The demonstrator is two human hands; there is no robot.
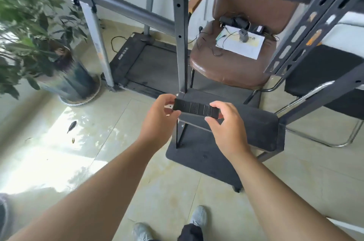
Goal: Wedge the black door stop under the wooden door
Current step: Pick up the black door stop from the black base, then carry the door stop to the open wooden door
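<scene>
The black door stop (pixel 196 108) is a flat ribbed rubber wedge held level in the air in front of me. My left hand (pixel 158 120) pinches its left end and my right hand (pixel 226 126) pinches its right end. It hangs just above the low black shelf of a metal rack (pixel 262 126). No wooden door is in view.
A dark metal rack (pixel 181 43) stands straight ahead on a black base. Behind it are a brown chair (pixel 232 65) with paper and cables, and a treadmill (pixel 145 63). A potted plant (pixel 65 79) stands at the left. My grey shoes (pixel 199 217) stand on pale floor tiles.
</scene>
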